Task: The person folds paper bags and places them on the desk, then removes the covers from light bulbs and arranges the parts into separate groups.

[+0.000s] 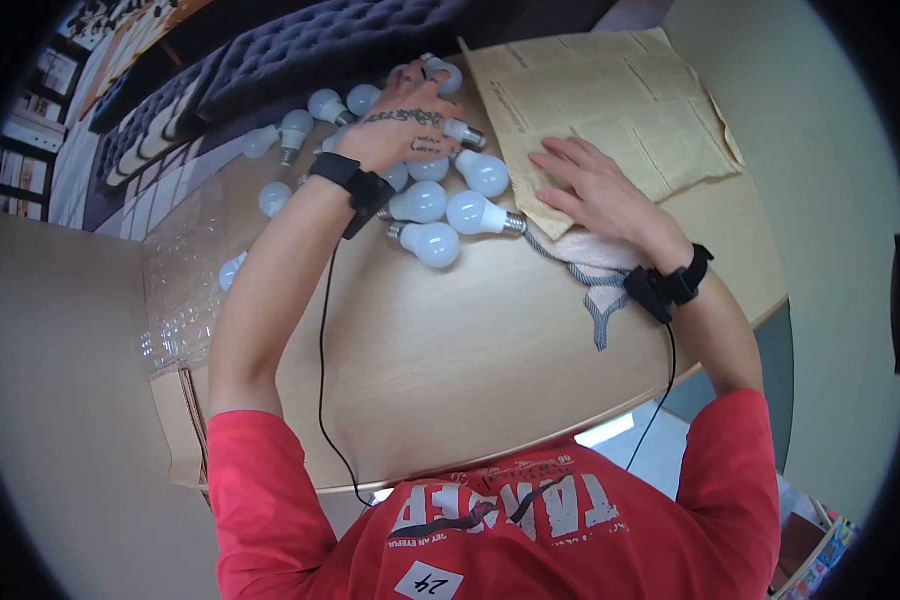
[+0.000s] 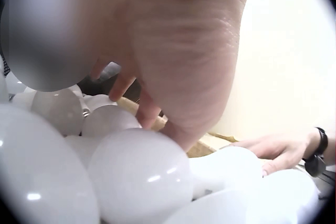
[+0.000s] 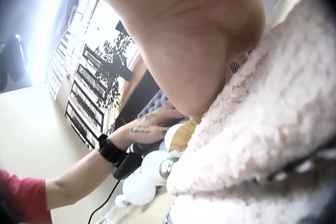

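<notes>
My left hand (image 1: 410, 125) reaches over a group of white light bulbs, its fingers extended toward the back of the group. A light bulb (image 1: 445, 78) lies right beside its fingertips, and another bulb (image 1: 464, 134) lies along the hand's right side. In the left wrist view the fingers (image 2: 123, 85) point down, spread apart, above more bulbs (image 2: 140, 174). My right hand (image 1: 602, 195) rests with straight fingers on the front corner of a brown newsprint-patterned paper bag (image 1: 610, 105). Under its wrist lies a pink fleecy cloth (image 1: 600, 255) with grey edging.
Clear bubble wrap (image 1: 175, 275) lies along the table's left side, with a bulb (image 1: 232, 270) at its edge. Folded cardboard (image 1: 178, 425) stands at the left corner. A dark tufted backdrop (image 1: 300, 55) rises behind the bulbs. A thin black cable (image 1: 322, 370) hangs from the left wrist.
</notes>
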Demonstrator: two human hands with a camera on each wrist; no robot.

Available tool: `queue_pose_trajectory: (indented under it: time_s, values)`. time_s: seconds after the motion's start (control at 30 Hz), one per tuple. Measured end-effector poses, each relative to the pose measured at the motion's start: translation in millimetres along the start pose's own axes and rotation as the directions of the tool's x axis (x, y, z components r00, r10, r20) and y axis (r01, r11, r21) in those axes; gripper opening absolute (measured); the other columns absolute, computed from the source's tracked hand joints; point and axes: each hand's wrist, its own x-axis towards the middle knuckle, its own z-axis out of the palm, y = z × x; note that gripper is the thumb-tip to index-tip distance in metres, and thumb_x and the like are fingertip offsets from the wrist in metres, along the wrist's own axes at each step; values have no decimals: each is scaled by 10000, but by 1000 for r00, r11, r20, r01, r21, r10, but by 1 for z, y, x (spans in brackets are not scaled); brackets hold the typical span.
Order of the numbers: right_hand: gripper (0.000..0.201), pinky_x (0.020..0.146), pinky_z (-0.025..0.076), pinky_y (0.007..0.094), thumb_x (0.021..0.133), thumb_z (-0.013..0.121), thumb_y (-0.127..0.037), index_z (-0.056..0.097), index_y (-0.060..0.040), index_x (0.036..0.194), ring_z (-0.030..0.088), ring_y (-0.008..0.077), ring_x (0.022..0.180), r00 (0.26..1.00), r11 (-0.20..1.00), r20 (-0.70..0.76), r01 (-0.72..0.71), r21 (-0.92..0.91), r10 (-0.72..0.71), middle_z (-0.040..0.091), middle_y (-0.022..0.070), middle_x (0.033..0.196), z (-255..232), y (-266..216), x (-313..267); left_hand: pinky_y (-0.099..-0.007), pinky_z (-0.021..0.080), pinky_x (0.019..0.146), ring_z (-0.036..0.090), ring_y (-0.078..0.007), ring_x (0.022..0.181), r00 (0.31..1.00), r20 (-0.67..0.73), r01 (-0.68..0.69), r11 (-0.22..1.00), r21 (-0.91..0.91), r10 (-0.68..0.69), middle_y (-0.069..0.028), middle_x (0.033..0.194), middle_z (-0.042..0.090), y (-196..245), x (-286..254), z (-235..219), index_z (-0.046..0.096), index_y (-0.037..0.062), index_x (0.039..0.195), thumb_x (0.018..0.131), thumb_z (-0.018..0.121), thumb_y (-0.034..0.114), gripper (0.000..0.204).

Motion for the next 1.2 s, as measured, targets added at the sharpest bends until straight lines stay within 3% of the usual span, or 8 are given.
queue_pose_trajectory:
  time_s: [0.17, 0.27, 0.37, 0.47, 0.57, 0.67, 0.9, 1.2]
  values:
    - [364, 1017, 454, 444, 928, 664, -266, 645, -11, 1187, 558, 365, 1192, 961, 996, -261, -88, 30, 93, 602, 194, 1253, -37, -9, -24, -504, 424, 1082, 445, -375, 1330, 977, -212, -37, 984, -173, -1, -154, 1384, 506, 32, -18, -19, 684, 193, 1214, 871, 699, 283, 355]
    - [283, 909, 490, 418, 868, 719, -207, 665, -5, 1057, 602, 320, 1013, 941, 941, 51, -337, 30, 336, 621, 153, 1060, -57, -33, -53, -458, 469, 1010, 501, -334, 1229, 979, -152, -169, 956, -240, 134, -135, 1246, 568, 57, -27, -17, 686, 158, 1198, 892, 690, 303, 338]
    - [276, 875, 489, 407, 824, 763, -218, 688, -28, 1009, 613, 310, 952, 999, 998, -32, -25, -59, 23, 639, 121, 987, -32, -51, -89, -477, 441, 1030, 472, -335, 1265, 969, -111, -242, 928, -283, 219, -139, 1252, 576, 74, -31, -3, 688, 150, 1215, 914, 680, 370, 373]
    - [194, 856, 498, 395, 837, 743, -210, 705, -36, 913, 624, 301, 885, 989, 993, 93, 107, 49, -112, 633, 111, 864, -38, -63, -96, -500, 403, 1074, 445, -347, 1312, 983, 26, -167, 935, -313, 184, -152, 1301, 565, 79, -32, 0, 683, 154, 1235, 941, 637, 450, 420]
    - [195, 838, 504, 404, 848, 732, -207, 710, -37, 943, 626, 299, 874, 963, 968, 174, 173, 181, -204, 638, 127, 871, -43, -73, -94, -514, 364, 1121, 418, -368, 1354, 985, 99, -106, 944, -312, 143, -166, 1339, 557, 81, -34, -1, 674, 164, 1259, 958, 595, 512, 467]
    - [229, 818, 509, 411, 875, 707, -214, 705, -23, 1001, 633, 299, 892, 979, 960, 201, -31, 277, -27, 656, 148, 943, -53, -72, -79, -520, 340, 1156, 390, -393, 1384, 987, 84, -96, 931, -352, 134, -174, 1353, 555, 77, -37, 1, 664, 175, 1283, 953, 593, 525, 486]
    - [307, 946, 498, 442, 926, 621, -176, 635, 0, 1177, 620, 366, 1093, 978, 992, -182, 110, 53, -99, 634, 201, 1198, -20, -31, 27, -512, 342, 1140, 377, -392, 1392, 991, -51, -133, 949, -285, 123, -200, 1458, 459, 71, -57, -2, 595, 149, 1361, 961, 597, 493, 527]
    - [376, 1039, 460, 451, 924, 517, -94, 590, 3, 1280, 566, 386, 1197, 991, 988, 56, 127, -89, -123, 576, 166, 1364, 14, -12, 116, -474, 407, 1090, 413, -382, 1351, 974, -200, 21, 923, -383, -105, -167, 1440, 480, 54, -149, -31, 604, 141, 1336, 928, 678, 415, 497]
